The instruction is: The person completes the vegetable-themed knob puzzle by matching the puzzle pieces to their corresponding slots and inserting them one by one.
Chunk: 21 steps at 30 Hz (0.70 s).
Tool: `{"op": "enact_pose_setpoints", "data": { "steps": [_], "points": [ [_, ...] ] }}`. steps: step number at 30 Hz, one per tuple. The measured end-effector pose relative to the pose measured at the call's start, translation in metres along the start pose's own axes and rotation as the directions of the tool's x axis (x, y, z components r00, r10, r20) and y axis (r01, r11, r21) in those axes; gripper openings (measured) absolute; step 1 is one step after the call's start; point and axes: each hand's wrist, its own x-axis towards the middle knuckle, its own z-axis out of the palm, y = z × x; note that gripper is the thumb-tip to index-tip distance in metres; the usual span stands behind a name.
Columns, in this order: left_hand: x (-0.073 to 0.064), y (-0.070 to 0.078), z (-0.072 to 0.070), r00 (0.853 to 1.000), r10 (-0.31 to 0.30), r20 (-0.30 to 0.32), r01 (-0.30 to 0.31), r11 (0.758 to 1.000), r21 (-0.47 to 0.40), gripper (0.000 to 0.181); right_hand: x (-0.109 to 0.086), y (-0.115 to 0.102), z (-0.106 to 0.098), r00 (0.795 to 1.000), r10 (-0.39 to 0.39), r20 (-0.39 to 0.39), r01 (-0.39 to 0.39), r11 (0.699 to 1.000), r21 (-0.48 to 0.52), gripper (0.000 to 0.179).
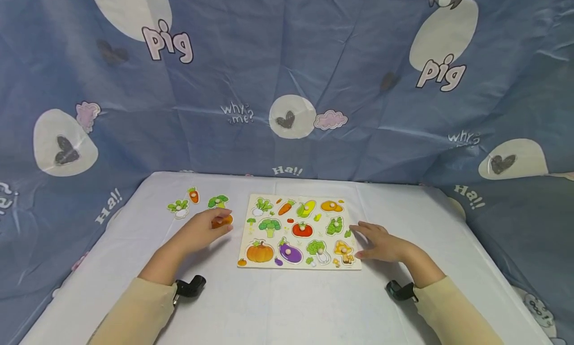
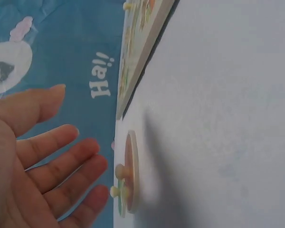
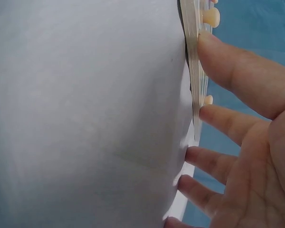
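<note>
A wooden vegetable peg puzzle board lies flat on the white table. Left of it, my left hand hovers with fingers spread over an orange pumpkin piece, partly hidden by the fingers. The left wrist view has a gap between the fingertips and that piece's knob. My right hand is at the board's right edge, its thumb and index fingertip against it in the right wrist view. Pieces with knobs, such as the tomato and eggplant, sit in the board.
Loose on the table behind the left hand are a broccoli piece, a carrot piece and a white radish piece. Blue printed cloth hangs behind and beside the table. Both wrists carry a small black camera.
</note>
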Motion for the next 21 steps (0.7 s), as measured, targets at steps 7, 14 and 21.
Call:
{"op": "enact_pose_setpoints", "data": {
  "steps": [7,14,21],
  "points": [
    [0.009,-0.01,-0.001,0.997,-0.062,-0.046,0.063,0.998,0.018,0.046,0.0,0.0,-0.001,1.0,0.0,0.0,0.0,1.0,0.002,0.086],
    [0.016,-0.016,0.0,0.987,-0.152,-0.06,0.154,0.987,0.037,0.039,-0.001,-0.001,-0.002,1.0,0.0,-0.004,0.0,1.0,0.004,0.086],
    [0.02,-0.025,0.003,0.982,-0.184,-0.032,0.185,0.982,0.04,0.025,0.0,0.0,0.0,1.0,-0.006,-0.005,0.006,1.0,0.004,0.086]
  ]
}}
